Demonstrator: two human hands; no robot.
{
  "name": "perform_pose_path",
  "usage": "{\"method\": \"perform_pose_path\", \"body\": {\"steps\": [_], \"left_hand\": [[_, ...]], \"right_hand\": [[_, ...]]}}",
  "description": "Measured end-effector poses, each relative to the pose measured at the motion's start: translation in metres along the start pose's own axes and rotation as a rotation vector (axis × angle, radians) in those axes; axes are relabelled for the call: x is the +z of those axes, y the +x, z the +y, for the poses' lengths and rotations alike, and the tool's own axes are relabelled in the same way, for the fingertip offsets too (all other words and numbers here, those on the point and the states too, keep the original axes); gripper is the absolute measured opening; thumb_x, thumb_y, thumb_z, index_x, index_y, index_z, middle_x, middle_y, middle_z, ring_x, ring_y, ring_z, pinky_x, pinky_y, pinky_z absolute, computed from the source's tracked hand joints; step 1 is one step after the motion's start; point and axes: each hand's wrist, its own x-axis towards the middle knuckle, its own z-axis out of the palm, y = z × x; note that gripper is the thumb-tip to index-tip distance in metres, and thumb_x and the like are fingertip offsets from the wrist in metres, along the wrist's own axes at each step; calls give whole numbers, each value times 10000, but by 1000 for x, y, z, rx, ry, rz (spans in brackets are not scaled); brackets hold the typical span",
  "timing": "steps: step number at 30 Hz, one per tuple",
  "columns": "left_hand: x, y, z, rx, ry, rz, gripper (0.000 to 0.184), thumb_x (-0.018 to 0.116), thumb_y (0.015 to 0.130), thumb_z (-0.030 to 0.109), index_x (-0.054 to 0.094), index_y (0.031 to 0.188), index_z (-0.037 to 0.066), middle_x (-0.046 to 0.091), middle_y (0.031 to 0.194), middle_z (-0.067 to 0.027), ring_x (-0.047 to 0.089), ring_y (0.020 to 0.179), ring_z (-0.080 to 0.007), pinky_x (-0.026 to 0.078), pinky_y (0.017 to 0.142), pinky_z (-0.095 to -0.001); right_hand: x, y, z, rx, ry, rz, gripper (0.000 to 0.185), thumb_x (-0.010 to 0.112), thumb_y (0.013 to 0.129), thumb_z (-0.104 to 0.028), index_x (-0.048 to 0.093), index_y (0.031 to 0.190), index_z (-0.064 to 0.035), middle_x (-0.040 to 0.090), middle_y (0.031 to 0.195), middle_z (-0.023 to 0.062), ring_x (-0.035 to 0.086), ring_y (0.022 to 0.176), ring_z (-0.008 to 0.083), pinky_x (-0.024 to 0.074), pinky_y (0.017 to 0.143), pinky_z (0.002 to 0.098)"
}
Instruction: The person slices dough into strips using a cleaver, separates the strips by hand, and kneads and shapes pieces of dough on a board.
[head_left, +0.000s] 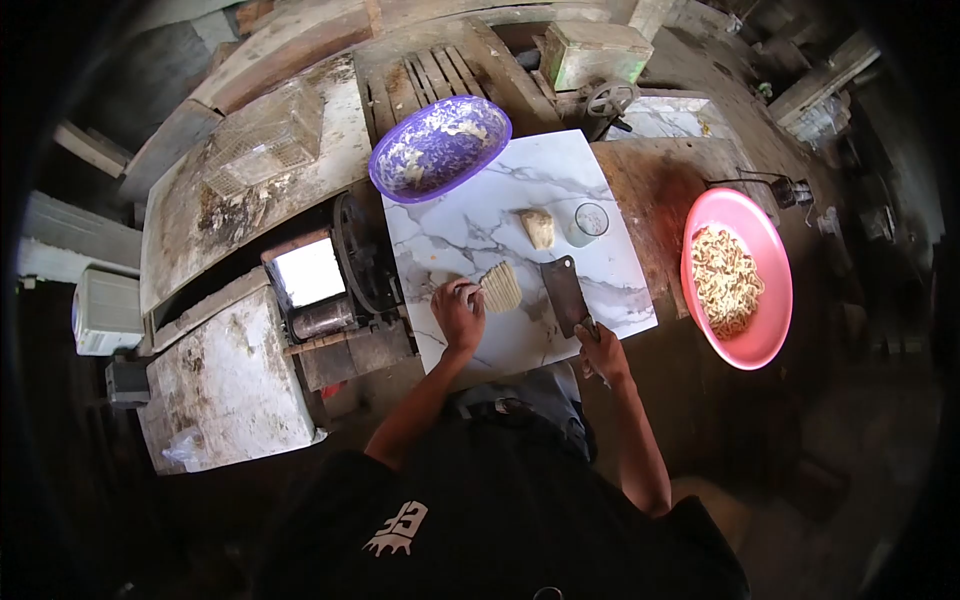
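Left hand [460, 315]: palm down at the left end of the sliced dough [502, 288], fingertips touching it; whether the fingers are pinched together or apart, cannot tell.

Right hand [600, 355]: closed around the handle of a cleaver [567, 297], dark broad blade lying along the board and pointing away from the person, hole at its far corner.

Edges and room: marble-patterned board [430, 237], pale with grey veining. Its near edge runs close below both hands; its left edge lies just left of the left hand, with a machine with a dark wheel [352, 250] beyond. Right of the cleaver grip, a strip of board, then its right edge. Between dough and blade, a narrow gap. Beyond the left hand, a wider stretch of board reaching to a purple basin [440, 150], smeared with pale residue and overhanging the far left corner.

Sliced dough: cream-coloured, matte, ridged in close parallel strips, lying between the two hands, nearer the left.

Dough lump [538, 229]: pale, uncut-looking, beyond the blade. Glass [590, 221]: clear, pale contents, just right of the lump.

Pink basin [778, 290]: oval, well right of the right hand, holding heaped dough strips [727, 282], yellowish and brown.
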Motion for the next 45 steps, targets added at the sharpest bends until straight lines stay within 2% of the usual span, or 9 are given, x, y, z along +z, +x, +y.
{"method": "perform_pose_path", "body": {"steps": [5,7,9,14,20,29,31,38,45], "left_hand": [[1,-10,12,-59,-69,28,151,646,877,149,589,979,55,640,1008,-99,592,968,-290,422,894,-434],[-11,-20,32,-501,-581,-75,175,564,959,171,550,1019,7,666,1010,-140,634,951,-256,472,861,-399],[-31,-24,55,-542,-556,-114,209,494,1003,185,511,1044,-20,688,980,-161,659,922,-213,514,831,-340],[-56,-34,122,-810,-762,-92,186,480,1007,162,491,1049,-20,685,927,-180,672,896,-217,541,846,-341],[-29,-22,191,-1084,-1118,-96,243,459,1021,222,483,1116,-1,626,1133,-221,655,986,-277,539,867,-382],[43,-11,244,-1047,-1197,-144,348,445,1026,301,504,1208,11,562,1225,-130,608,1052,-246,512,875,-372],[52,-6,253,-1044,-1206,-168,294,448,1032,289,551,1133,33,600,1067,-42,616,1004,-153,514,846,-306],[58,1,276,-895,-1250,-436,357,444,1035,269,592,1169,-28,618,1135,-64,593,1026,-120,502,865,-268],[49,-5,209,-691,-941,-357,352,511,1008,181,551,1273,-47,683,1086,-92,637,948,-134,505,841,-260]], "right_hand": [[-23,28,-10,73,0,-120,330,588,941,-344,545,959,-18,538,605,62,548,455,155,480,394,313],[-32,34,-12,69,-58,-134,347,595,934,-352,567,964,-7,578,637,88,582,484,183,500,437,335],[-39,43,-6,68,-116,-151,365,601,928,-359,590,969,3,618,669,115,616,512,211,521,481,357],[-48,54,10,-532,-489,153,440,701,830,-398,645,954,20,681,870,238,670,792,381,514,738,446],[-63,57,-4,-440,-651,32,475,690,823,-435,654,1113,-61,669,928,236,647,883,396,509,760,482],[-94,82,6,-767,-283,-17,235,645,878,-187,641,1035,-11,677,969,163,656,889,332,515,788,394],[-109,68,-9,-740,-174,-120,239,638,889,-191,644,1057,-21,677,982,159,652,893,326,509,799,401],[-158,46,-16,-474,14,-199,234,676,864,-118,645,1073,-16,671,977,129,645,898,211,497,817,324],[-247,60,-3,-710,538,-225,253,569,898,-38,618,1143,6,669,1040,142,640,973,207,502,847,322]]}}
